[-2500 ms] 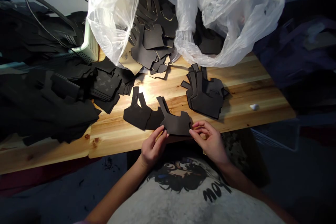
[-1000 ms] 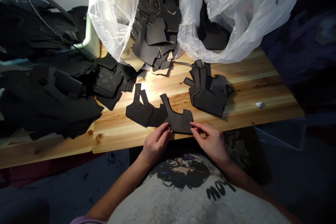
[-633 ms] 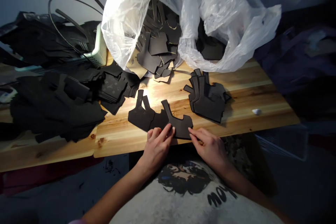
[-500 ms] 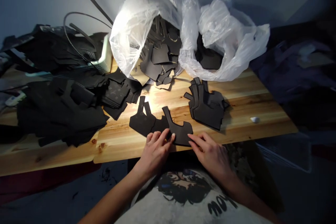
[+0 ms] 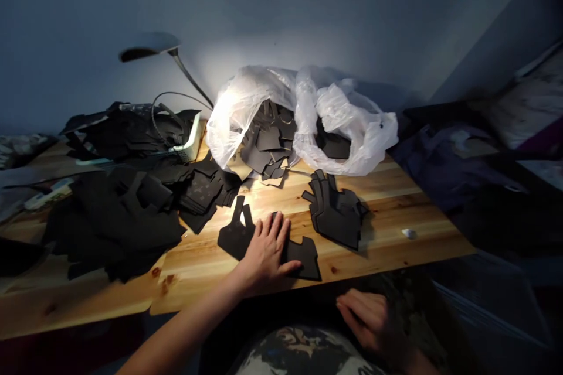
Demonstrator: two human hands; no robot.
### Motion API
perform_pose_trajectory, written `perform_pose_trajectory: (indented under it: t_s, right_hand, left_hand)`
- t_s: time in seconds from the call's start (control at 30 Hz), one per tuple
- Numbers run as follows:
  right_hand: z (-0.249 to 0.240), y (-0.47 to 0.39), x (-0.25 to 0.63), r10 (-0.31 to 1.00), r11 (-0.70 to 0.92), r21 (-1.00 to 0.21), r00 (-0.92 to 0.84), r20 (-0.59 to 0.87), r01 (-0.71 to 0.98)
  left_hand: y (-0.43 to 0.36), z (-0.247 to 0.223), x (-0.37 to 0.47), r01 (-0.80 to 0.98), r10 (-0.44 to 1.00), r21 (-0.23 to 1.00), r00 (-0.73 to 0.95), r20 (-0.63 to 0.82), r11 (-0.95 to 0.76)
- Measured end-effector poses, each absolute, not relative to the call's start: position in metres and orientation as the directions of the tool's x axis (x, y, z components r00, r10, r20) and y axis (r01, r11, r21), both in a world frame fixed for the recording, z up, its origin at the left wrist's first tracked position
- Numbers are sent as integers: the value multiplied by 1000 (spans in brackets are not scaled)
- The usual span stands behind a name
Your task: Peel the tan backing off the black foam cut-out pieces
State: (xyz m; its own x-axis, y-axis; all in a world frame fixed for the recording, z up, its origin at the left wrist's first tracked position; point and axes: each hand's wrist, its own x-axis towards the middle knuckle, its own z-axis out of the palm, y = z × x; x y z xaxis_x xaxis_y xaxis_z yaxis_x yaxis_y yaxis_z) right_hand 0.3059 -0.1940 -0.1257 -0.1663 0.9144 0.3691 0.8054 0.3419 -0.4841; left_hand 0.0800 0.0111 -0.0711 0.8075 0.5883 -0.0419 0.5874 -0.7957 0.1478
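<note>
My left hand [image 5: 268,249] lies flat with fingers spread over black cut pieces near the table's front edge. One black piece [image 5: 308,255] shows to its right, and another [image 5: 233,237] with two upright strips shows to its left. Below the front edge is my right hand [image 5: 363,310], its fingers curled together; whether anything is between them is too dark to tell. A stack of similar black pieces [image 5: 338,217] sits to the right on the wooden table [image 5: 396,205].
Two white plastic bags [image 5: 229,111] [image 5: 373,135] holding dark pieces stand at the back. Large black piles [image 5: 114,222] cover the left, with a pale basket [image 5: 192,143] and a desk lamp [image 5: 152,47] behind. A small white object [image 5: 408,233] lies at right.
The view has tilted upward. My left hand has opened flat over the pieces. My right hand has left the black piece and moved down past the table edge.
</note>
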Motion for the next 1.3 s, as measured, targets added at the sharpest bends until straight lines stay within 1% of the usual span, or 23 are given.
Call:
perform_pose_trajectory:
  t_s: [0.03, 0.07, 0.1, 0.17, 0.2, 0.27, 0.33, 0.37, 0.43, 0.53, 0.63, 0.77, 0.9, 1.0, 1.1, 1.2, 1.3]
  right_hand:
    - [-144, -205, 317, 927, 282, -484, -107, 359, 828]
    - [-162, -215, 329, 929, 180, -495, 19, 370, 850]
    - [-179, -222, 343, 899, 79, -504, 157, 409, 860]
    - [-204, -232, 372, 838, -60, -499, 315, 445, 865]
    - [-211, -235, 388, 798, -121, -497, 381, 467, 860]
    - [-215, -239, 420, 702, -231, -501, 500, 508, 834]
    - [-210, -244, 450, 572, -328, -527, 609, 550, 784]
    - [-206, -246, 464, 505, -364, -545, 652, 566, 755]
    - [-198, -249, 488, 384, -407, -586, 713, 586, 701]
    - [-181, -245, 509, 274, -407, -643, 758, 592, 649]
    - [-156, -233, 511, 243, -366, -669, 760, 603, 647]
    - [-114, -212, 493, 229, -300, -646, 710, 666, 702]
    - [-82, -191, 469, 279, -215, -590, 628, 726, 778]
    - [-70, -178, 451, 327, -155, -558, 575, 750, 816]
    - [-64, -165, 434, 383, -103, -539, 533, 754, 836]
    - [-60, -154, 419, 436, -61, -531, 501, 747, 845]
    - [-58, -147, 407, 471, -36, -534, 485, 737, 845]
  left_hand:
    - [17, -69, 80, 602, 598, 147, 798, -73, -785]
    - [22, -67, 80, 612, 605, 143, 791, -96, -778]
    - [26, -66, 80, 614, 604, 137, 790, -107, -778]
    - [30, -66, 80, 582, 576, 126, 813, -81, -804]
    - [30, -68, 79, 541, 541, 123, 840, -35, -832]
    - [27, -73, 76, 381, 393, 139, 917, 68, -914]
    - [21, -77, 72, 272, 300, 191, 944, 136, -943]
    - [18, -78, 71, 248, 287, 223, 944, 164, -943]
    - [12, -77, 71, 251, 313, 287, 930, 195, -925]
    - [9, -72, 74, 264, 339, 359, 926, 164, -895]
    - [14, -70, 79, 226, 293, 404, 949, 114, -886]
    - [23, -74, 85, 219, 291, 421, 950, 113, -880]
    - [28, -76, 91, 250, 295, 410, 954, 50, -877]
    - [27, -72, 97, 359, 371, 327, 928, -26, -874]
    - [26, -66, 106, 407, 398, 246, 913, -89, -880]
    - [26, -62, 112, 414, 401, 212, 910, -106, -885]
    - [26, -63, 111, 404, 400, 223, 914, -68, -887]
